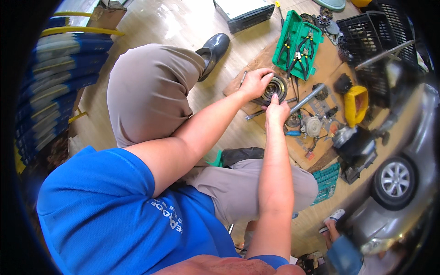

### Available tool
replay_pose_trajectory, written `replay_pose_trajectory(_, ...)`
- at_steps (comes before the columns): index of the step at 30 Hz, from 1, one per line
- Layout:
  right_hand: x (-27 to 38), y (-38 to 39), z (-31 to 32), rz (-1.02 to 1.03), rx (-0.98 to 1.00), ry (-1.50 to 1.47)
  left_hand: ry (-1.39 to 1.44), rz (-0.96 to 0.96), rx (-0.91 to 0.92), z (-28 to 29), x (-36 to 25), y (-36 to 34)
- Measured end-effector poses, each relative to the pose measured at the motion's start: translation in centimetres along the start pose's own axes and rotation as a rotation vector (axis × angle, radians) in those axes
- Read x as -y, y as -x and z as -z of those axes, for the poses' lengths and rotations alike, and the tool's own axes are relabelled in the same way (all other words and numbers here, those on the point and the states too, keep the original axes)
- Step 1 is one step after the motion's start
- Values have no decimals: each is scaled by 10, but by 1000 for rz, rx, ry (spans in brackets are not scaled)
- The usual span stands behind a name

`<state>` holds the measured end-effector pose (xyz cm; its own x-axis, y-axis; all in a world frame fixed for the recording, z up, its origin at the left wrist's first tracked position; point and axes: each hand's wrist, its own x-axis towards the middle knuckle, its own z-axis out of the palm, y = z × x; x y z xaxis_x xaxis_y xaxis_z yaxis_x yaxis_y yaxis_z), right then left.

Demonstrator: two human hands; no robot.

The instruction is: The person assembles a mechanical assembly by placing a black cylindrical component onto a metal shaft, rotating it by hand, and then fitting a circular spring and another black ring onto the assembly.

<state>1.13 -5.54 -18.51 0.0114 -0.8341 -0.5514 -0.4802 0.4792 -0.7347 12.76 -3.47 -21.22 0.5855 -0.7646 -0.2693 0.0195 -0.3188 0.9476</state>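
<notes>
A dark, round metal pulley (277, 88) with a ringed face lies between my hands above the cardboard sheet (295, 149). Around its near-left rim are the fingers of my left hand (255, 84). My right hand (277, 111) grips the lower edge, its thumb pressed on the face; its other fingers are partly hidden. Whether the pulley rests on something is hidden by my hands. A grey metal pipe (309, 98) slants up to the right just beside my right hand. Farther off, a green case (315, 43) lies open with several pliers in it.
Loose metal parts and a blue-handled tool (293, 133) lie right of my hands. Beyond are a yellow cut container (355, 105), black crates (366, 36) and a grey car (415, 146). A teal tool tray (326, 183) lies by my knee. Another person's foot (334, 216) shows lower right.
</notes>
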Motion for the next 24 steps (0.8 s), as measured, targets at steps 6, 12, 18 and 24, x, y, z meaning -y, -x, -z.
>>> replay_pose_trajectory(6,-4,2,3,6,26,-83,2,38,26,2,-10,3)
replay_pose_trajectory(12,0,5,4,-73,36,-90,2,-14,38,-2,9,-2)
replay_pose_trajectory(18,-2,3,8,-45,116,-120,11,-14,62,5,3,-1)
replay_pose_trajectory(24,6,10,-3,-50,19,-145,-1,-19,66,7,4,-4)
